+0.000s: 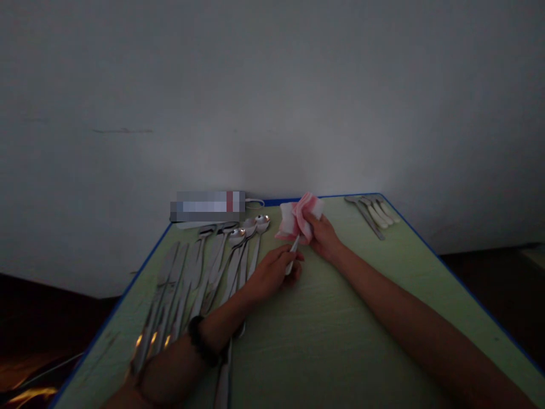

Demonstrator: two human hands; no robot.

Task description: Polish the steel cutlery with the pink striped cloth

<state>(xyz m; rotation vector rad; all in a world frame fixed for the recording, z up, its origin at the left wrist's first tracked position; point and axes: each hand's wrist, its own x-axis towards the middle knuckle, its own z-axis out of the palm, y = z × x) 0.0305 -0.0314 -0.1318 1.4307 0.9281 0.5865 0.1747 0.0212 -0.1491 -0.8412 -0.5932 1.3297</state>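
Note:
My left hand (pixel 272 271) is closed around the pale handle of a piece of cutlery (pixel 293 254), just in front of the cloth. The upper end of that piece is hidden in a pink and white cloth (pixel 290 220), so its kind does not show. My right hand (pixel 324 236) grips the bunched cloth from the right, wrapping it about the hidden end. To the left of my hands, several metal spoons (pixel 237 236) and knives (pixel 168 284) lie in a spread row, partly covered by my left forearm.
At the right back corner of the green table (pixel 340 329) lie several forks or spoons (pixel 374 213), some with pale handles. A blurred-out box-like object (pixel 208 205) with a white cord (pixel 256 201) stands at the back left. A grey wall (pixel 272 102) rises behind the blue table edge.

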